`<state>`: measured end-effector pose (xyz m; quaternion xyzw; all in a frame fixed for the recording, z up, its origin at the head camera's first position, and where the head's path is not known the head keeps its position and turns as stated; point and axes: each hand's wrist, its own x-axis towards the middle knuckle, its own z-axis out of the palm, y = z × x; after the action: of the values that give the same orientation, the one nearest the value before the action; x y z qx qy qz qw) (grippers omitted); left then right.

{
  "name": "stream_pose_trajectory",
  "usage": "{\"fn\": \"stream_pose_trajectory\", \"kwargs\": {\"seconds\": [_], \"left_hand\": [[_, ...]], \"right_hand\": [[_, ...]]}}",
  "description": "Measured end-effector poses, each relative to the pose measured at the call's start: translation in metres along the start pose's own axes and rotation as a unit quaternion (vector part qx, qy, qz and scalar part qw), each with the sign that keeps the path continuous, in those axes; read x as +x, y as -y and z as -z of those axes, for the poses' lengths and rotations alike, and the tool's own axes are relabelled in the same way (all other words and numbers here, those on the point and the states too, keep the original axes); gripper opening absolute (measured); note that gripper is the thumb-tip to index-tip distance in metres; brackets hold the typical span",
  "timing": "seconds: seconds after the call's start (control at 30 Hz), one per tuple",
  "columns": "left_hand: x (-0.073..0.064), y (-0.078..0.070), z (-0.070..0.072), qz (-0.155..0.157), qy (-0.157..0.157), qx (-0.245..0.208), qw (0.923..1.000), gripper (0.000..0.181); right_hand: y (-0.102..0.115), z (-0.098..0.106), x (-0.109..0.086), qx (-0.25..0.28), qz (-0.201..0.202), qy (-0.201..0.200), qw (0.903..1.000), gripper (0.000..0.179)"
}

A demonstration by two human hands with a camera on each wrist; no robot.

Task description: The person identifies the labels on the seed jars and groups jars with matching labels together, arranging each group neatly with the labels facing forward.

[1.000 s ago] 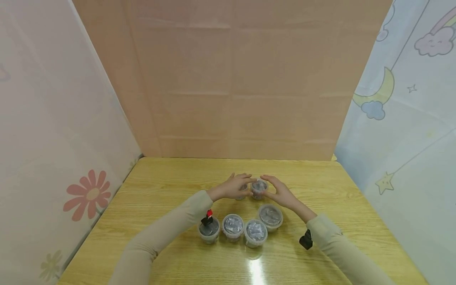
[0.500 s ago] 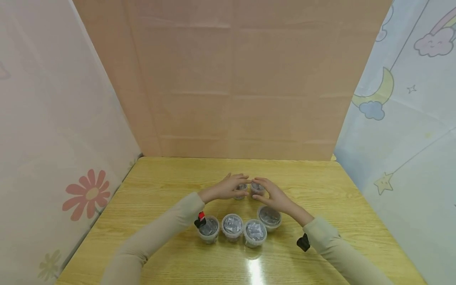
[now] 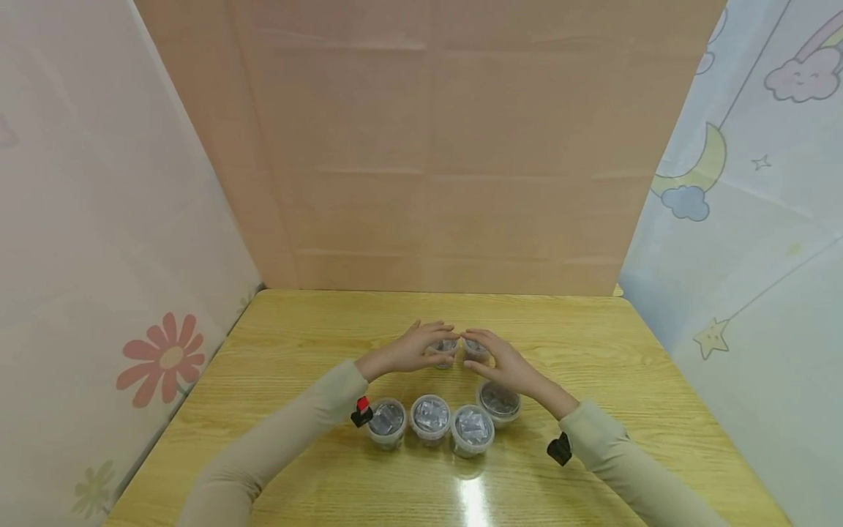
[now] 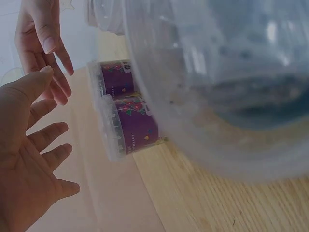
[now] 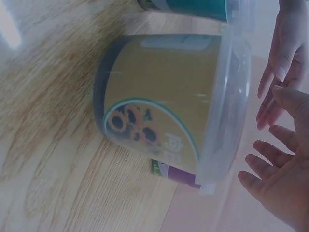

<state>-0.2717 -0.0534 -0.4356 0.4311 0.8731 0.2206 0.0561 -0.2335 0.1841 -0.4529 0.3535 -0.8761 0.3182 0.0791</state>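
Observation:
My left hand hovers with spread, relaxed fingers over the back-left tub, partly hiding it. My right hand curves loosely above the back-right tub, also holding nothing. The two hands face each other, fingertips close together in the head view. Both back tubs have purple labels and clear lids; the left wrist view shows one purple tub beside another purple tub, with the fingers apart from them. Close to the right wrist camera stands a tub with a mustard label and sunflower picture.
Nearer the body stand several lidded tubs with grey packets under their lids: a left tub, a middle tub, a front tub and a wider tub. A teal-labelled tub shows in the right wrist view. The wooden table meets a brown backdrop.
My left hand has drawn back to the left, uncovering more of the back-left tub. My right hand has shifted slightly left. The front tubs have stayed in place.

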Motion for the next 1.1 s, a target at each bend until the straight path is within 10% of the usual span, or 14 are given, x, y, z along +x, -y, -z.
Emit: {"fn": "stream_pose_trajectory", "kwargs": {"seconds": [1.1], "left_hand": [[-0.035, 0.002, -0.003, -0.026, -0.033, 0.017, 0.9990, 0.056]], "right_hand": [[0.018, -0.011, -0.003, 0.010, 0.026, 0.023, 0.9994, 0.056]]}}
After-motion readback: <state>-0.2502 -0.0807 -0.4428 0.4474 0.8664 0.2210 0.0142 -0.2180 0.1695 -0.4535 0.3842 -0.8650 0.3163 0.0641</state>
